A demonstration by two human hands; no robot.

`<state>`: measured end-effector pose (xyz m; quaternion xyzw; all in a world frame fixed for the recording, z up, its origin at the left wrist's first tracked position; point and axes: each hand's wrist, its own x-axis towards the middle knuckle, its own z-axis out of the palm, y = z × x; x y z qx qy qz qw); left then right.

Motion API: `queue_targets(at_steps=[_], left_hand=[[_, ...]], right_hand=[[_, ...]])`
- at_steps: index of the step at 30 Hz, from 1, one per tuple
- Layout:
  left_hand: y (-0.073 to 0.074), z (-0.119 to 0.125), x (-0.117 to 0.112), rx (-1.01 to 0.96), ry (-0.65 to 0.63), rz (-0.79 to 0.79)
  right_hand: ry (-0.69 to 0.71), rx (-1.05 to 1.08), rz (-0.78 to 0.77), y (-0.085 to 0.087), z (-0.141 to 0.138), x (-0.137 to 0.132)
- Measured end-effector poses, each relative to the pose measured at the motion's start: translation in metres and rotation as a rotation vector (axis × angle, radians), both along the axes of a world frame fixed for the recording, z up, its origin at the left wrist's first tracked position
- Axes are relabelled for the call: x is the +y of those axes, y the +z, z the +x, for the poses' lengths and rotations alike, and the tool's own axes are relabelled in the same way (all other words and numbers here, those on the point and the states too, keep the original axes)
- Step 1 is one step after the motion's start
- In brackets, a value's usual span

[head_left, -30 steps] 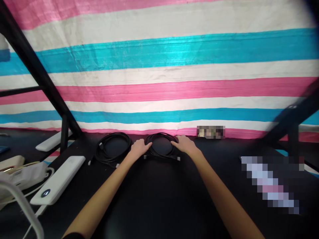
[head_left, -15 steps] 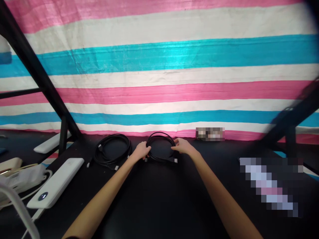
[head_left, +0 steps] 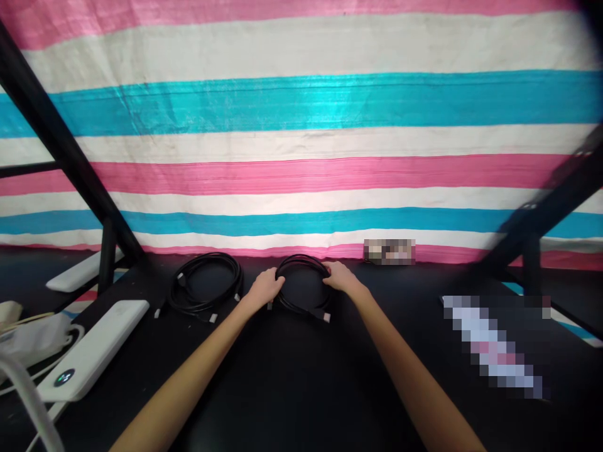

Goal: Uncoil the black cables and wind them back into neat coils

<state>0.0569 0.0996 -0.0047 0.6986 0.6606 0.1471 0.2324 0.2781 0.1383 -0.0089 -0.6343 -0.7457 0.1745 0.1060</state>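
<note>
A coiled black cable [head_left: 301, 307] lies on the black table, one metal plug pointing toward me at its front right. My left hand [head_left: 266, 287] is closed on the left side of this coil, thumb on top and fingers mostly hidden. On the opposite side my right hand [head_left: 343, 278] pinches the coil between thumb and fingers. Left of my left hand rests a second coiled black cable [head_left: 206, 311], with several light-coloured plugs around its edge; neither hand grips it.
A white power bank [head_left: 101, 345] with a lit display lies at the left, beside a white power strip [head_left: 35, 339] and cords. Black frame legs [head_left: 78, 166] slant up at both sides. A striped sheet [head_left: 301, 100] hangs behind. Two blurred-out items sit to the right.
My right hand has closed on the coil's right side. The front plug has swung slightly toward me. The whole view has shifted a little, with things on the table appearing farther left.
</note>
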Motion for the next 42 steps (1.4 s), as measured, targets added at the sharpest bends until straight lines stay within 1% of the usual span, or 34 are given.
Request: queue_targets(at_steps=[5, 9, 12, 15, 18, 22, 25, 27, 28, 30, 32, 34, 36, 39, 42], left_hand=[[0.004, 0.001, -0.005, 0.154, 0.062, 0.060], [0.007, 0.002, -0.007, 0.186, 0.063, 0.043], [0.009, 0.001, -0.006, 0.155, 0.038, -0.007], [0.010, -0.003, -0.003, 0.079, -0.023, -0.072], [0.011, -0.007, 0.000, -0.010, -0.059, -0.075], [0.005, -0.007, 0.001, -0.096, -0.034, -0.007], [0.001, -0.005, 0.001, -0.116, -0.024, -0.026], [0.003, -0.006, 0.001, -0.105, -0.024, -0.050], [0.006, -0.007, 0.000, -0.088, -0.019, -0.052], [0.018, -0.011, -0.003, -0.035, -0.002, -0.031], [0.033, -0.016, -0.007, 0.028, 0.006, -0.002], [0.047, -0.020, -0.012, 0.076, -0.025, -0.012], [0.057, -0.021, -0.017, 0.119, -0.083, -0.055], [0.062, -0.015, -0.022, 0.191, -0.180, -0.138], [0.058, -0.006, -0.025, 0.261, -0.243, -0.208]], right_hand=[[-0.007, -0.032, -0.015, 0.001, -0.001, -0.002], [-0.010, -0.033, -0.014, 0.002, -0.001, -0.003], [-0.008, -0.029, -0.005, 0.002, -0.001, -0.003], [-0.012, -0.018, 0.011, 0.002, 0.000, -0.004], [-0.041, 0.001, 0.042, 0.002, 0.000, -0.003], [-0.074, 0.043, 0.094, 0.001, 0.001, -0.002], [-0.090, 0.072, 0.112, 0.001, 0.001, -0.001], [-0.087, 0.086, 0.116, 0.003, 0.000, -0.001], [-0.079, 0.091, 0.116, 0.005, -0.001, -0.001], [-0.054, 0.099, 0.117, 0.011, -0.002, -0.003], [-0.016, 0.101, 0.099, 0.020, -0.004, -0.008], [0.054, 0.100, 0.040, 0.031, -0.007, -0.015], [0.151, 0.098, -0.052, 0.041, -0.011, -0.024], [0.311, 0.093, -0.215, 0.054, -0.022, -0.040], [0.392, 0.049, -0.340, 0.060, -0.036, -0.053]])
